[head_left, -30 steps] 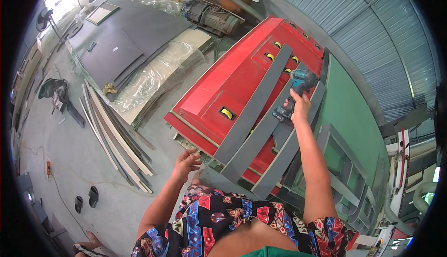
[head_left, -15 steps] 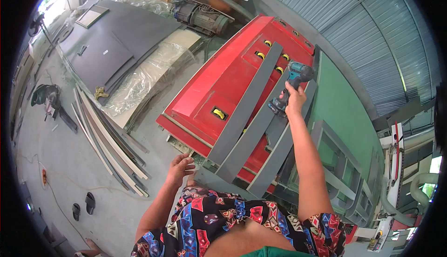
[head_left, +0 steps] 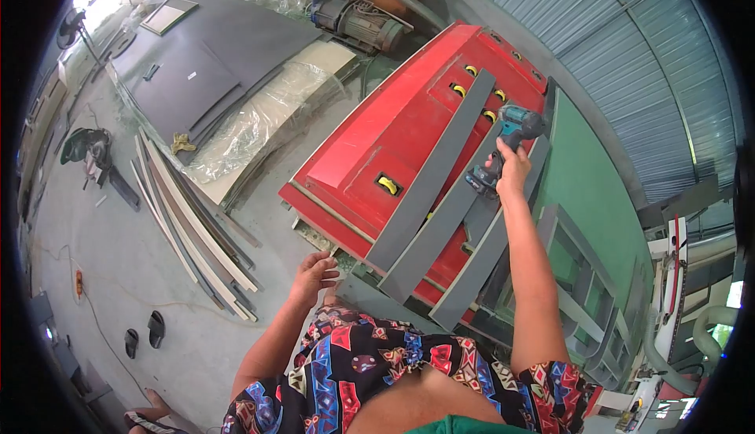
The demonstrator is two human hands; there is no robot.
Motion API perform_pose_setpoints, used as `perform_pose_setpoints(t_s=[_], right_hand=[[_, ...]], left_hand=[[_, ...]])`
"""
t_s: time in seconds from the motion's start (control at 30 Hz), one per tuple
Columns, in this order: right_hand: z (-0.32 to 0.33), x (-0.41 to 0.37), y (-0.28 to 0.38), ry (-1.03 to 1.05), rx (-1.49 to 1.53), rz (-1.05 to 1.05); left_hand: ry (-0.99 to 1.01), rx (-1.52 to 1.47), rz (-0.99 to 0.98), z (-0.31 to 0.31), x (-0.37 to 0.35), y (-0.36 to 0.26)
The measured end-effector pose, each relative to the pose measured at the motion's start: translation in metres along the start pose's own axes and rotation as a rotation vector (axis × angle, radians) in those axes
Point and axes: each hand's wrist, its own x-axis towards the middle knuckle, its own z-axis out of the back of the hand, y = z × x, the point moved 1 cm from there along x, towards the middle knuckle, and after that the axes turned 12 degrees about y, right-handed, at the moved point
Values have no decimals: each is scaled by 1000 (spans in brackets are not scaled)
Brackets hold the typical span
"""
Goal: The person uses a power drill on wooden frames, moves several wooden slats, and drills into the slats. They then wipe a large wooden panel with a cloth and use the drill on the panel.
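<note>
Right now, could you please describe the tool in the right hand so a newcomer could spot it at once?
Find the big red panel with three long grey strips laid across it. Near their far end the right hand grips a cordless drill, the only teal-and-black thing there.

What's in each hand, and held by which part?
The right hand grips a drill by its handle, with the teal body pointing away above the fist. The left hand is open and holds nothing.
</note>
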Motion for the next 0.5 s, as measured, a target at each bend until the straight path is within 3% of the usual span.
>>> perform_pose_setpoints(t_s=[0.5], right_hand=[[-6, -44, -2, 86, -84, -102]], left_hand=[[108, 26, 51, -10, 10, 0]])
